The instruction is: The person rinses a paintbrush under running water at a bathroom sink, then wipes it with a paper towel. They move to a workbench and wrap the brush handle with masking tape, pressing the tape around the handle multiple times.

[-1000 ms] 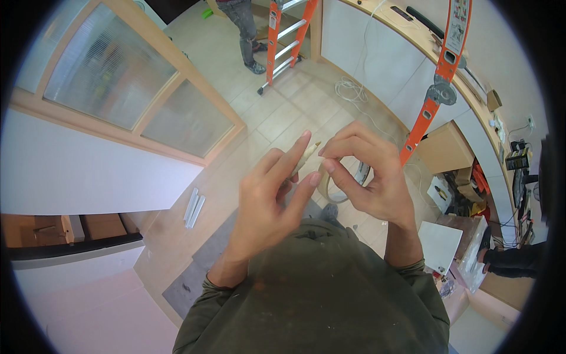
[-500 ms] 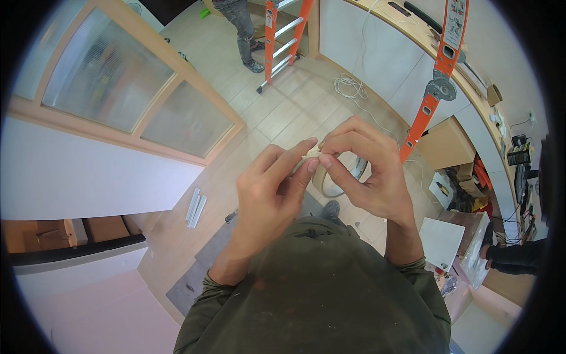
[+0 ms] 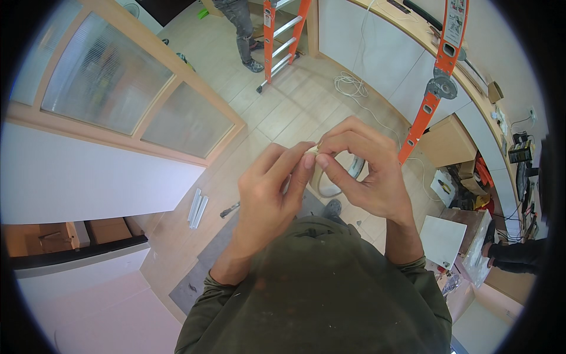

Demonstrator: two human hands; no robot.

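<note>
In front of my chest, my left hand (image 3: 270, 187) and my right hand (image 3: 377, 177) meet fingertip to fingertip. Between them they pinch a small crumpled cream piece of tape (image 3: 312, 151), mostly covered by the fingers. A roll of tape (image 3: 322, 187), seen as a pale ring with a glossy inner side, hangs at my right hand, partly hidden behind its thumb and fingers. Both hands are closed in a pinch.
An orange ladder (image 3: 421, 121) leans at the right, another ladder (image 3: 283, 44) stands ahead near a person's legs (image 3: 240, 32). A framed glass panel (image 3: 106, 71) is at left. White cable (image 3: 351, 85), metal strips (image 3: 198, 209) and a cardboard box (image 3: 447, 141) lie around.
My left fingertips have drawn closer to the right ones, and less of the cream tape shows between them. The ring of tape has shifted slightly.
</note>
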